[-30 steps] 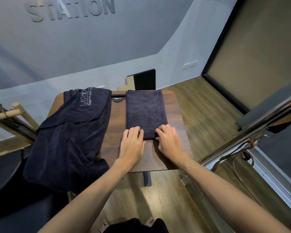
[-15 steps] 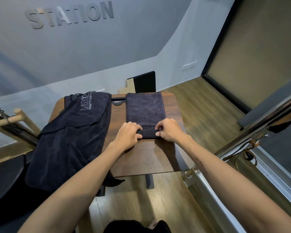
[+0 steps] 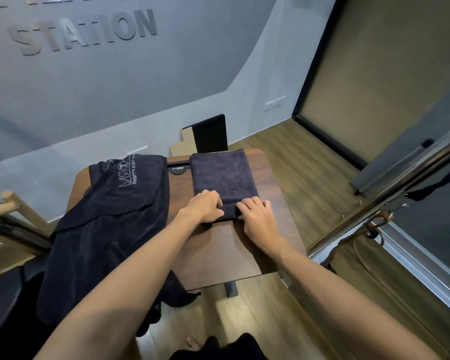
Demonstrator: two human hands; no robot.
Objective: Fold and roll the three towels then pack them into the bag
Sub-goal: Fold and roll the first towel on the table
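A dark folded towel [image 3: 222, 175] lies lengthwise on the right half of the small wooden table [image 3: 234, 245]. Its near end is turned into a short tight roll. My left hand [image 3: 205, 207] grips the left part of that roll with curled fingers. My right hand [image 3: 257, 216] holds the right part, fingers bent over its top. A loose heap of dark towel with a pale printed logo [image 3: 107, 211] drapes over the table's left side and hangs off the edge. How many towels are in the heap cannot be told. No bag shows.
A black and beige board [image 3: 205, 137] leans on the wall behind the table. A wooden bar [image 3: 8, 203] and dark frame stand at the left. A metal rail [image 3: 390, 193] with straps runs along the right. Wooden floor lies beyond the table's right edge.
Both hands went from lying flat on the towel's near end to curling over it and rolling it away from me. The roll has moved up the table.
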